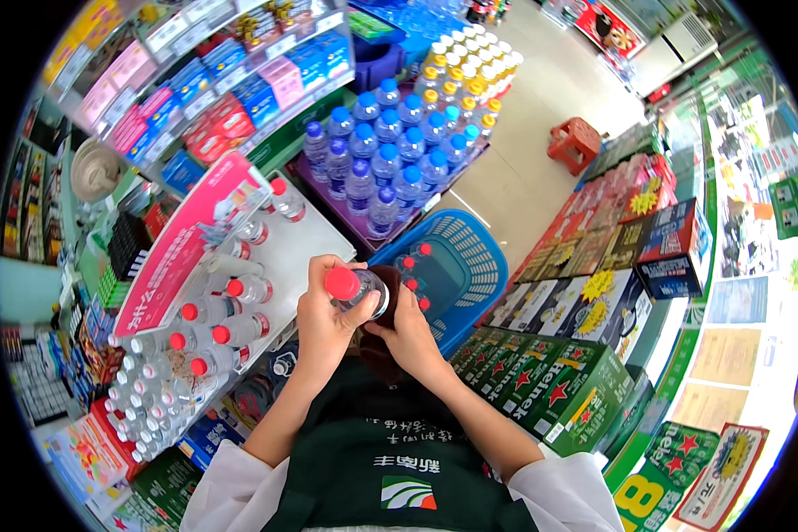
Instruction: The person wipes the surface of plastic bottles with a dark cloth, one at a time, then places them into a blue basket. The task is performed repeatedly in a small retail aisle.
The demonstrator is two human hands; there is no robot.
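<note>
My left hand [336, 316] grips a clear plastic bottle [366, 292] with a red cap, held tilted in front of my apron. In my right hand [409, 329] is a dark brown cloth [386, 282], pressed against the bottle's far side and hanging down below it. Just beyond my right hand sits a blue plastic basket [475, 263] with several red-capped bottles [412, 272] standing along its near side. To the left, on a white shelf top [316, 243], more red-capped bottles [249, 289] stand apart from one another.
A purple display stand [346, 219] packed with blue-capped bottles [386, 159] is ahead, with yellow-drink bottles [465, 73] behind. Green Heineken cartons [552, 386] and other boxed drinks line the right side. A red plastic stool [574, 143] stands on the tiled floor [535, 193]. White-capped bottles [146, 405] crowd the lower left.
</note>
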